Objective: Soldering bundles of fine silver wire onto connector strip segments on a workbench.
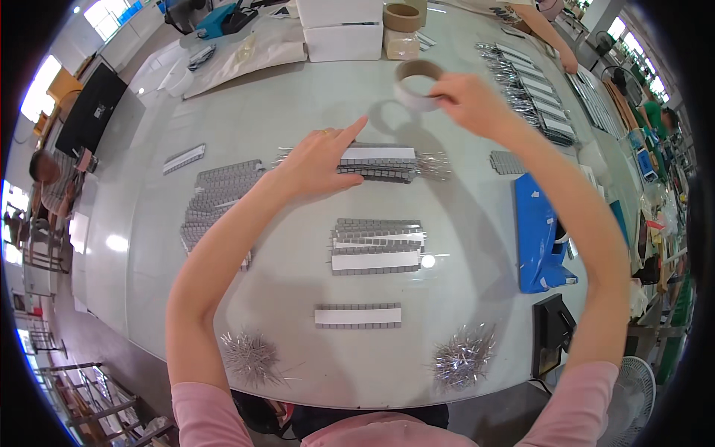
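Note:
My right hand point(471, 103) is raised over the far side of the table, its fingers pinching the rim of a roll of tape point(417, 95) with a brown core. Below and left of it, my left hand point(320, 160) lies across the left end of a bundle of grey segmented strips point(387, 170). Its index finger and thumb stretch apart, and fine silvery wires stick out at the bundle's ends. Closer to me sit a stack of similar strips point(376, 261) with white bands and a single strip point(357, 316).
Two tufts of silvery wire point(253, 357) point(463, 359) lie near the front edge. More grey strips point(216, 201) spread under my left forearm. A blue tape dispenser point(535, 238) stands at right, white boxes point(342, 41) at the back. Another person's hand point(568, 61) is at the far right.

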A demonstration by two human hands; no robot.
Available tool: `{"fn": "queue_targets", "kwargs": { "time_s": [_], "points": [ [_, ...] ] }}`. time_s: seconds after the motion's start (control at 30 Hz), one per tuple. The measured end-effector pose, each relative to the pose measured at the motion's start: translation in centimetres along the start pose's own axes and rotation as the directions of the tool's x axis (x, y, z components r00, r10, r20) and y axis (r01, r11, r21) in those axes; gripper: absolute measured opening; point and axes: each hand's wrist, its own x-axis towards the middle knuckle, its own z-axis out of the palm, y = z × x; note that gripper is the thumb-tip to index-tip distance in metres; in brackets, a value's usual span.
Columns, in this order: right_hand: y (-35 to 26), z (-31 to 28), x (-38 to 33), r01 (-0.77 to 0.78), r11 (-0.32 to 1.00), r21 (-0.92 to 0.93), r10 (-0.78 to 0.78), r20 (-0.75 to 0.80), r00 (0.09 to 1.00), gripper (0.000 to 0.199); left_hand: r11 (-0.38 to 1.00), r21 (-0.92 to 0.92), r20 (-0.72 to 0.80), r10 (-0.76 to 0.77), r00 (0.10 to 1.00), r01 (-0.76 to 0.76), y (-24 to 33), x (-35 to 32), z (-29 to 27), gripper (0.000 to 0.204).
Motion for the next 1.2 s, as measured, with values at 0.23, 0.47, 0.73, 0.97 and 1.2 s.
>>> {"fn": "queue_targets", "kwargs": {
  "time_s": [0.23, 0.47, 0.73, 0.97, 1.2],
  "points": [
    [-4.1, 7.2, 2.4, -0.084, 0.98, 0.183, 0.054, 0.165, 0.985, 0.023, 0.988, -0.156, -0.043, -0.01, 0.999, 0.003, -0.5, -0.4, -0.2, 0.106],
    [-5.2, 7.0, 2.0, -0.111, 0.973, 0.204, 0.069, 0.199, 0.978, 0.025, 0.985, -0.17, -0.075, -0.022, 0.997, 0.01, -0.7, -0.3, -0.4, 0.112],
    [-6.0, 5.6, 1.7, -0.06, 0.986, 0.153, 0.047, 0.084, 0.995, 0.023, 0.988, -0.151, -0.062, -0.052, 0.997, 0.042, -0.7, -0.1, 0.0, 0.106],
    [-17.0, -3.6, -0.3, 0.052, 0.993, -0.103, -0.068, -0.162, 0.984, 0.017, 0.988, -0.135, -0.031, -0.077, 0.997, 0.072, -0.2, -0.5, 0.5, 0.106],
    [-34.8, -14.1, -5.8, -0.135, 0.941, -0.311, 0.221, 0.261, 0.94, 0.033, 1.0, 0.006, -0.263, -0.026, 0.965, 0.028, -0.3, -2.4, -0.3, 0.1]
  ]
}}
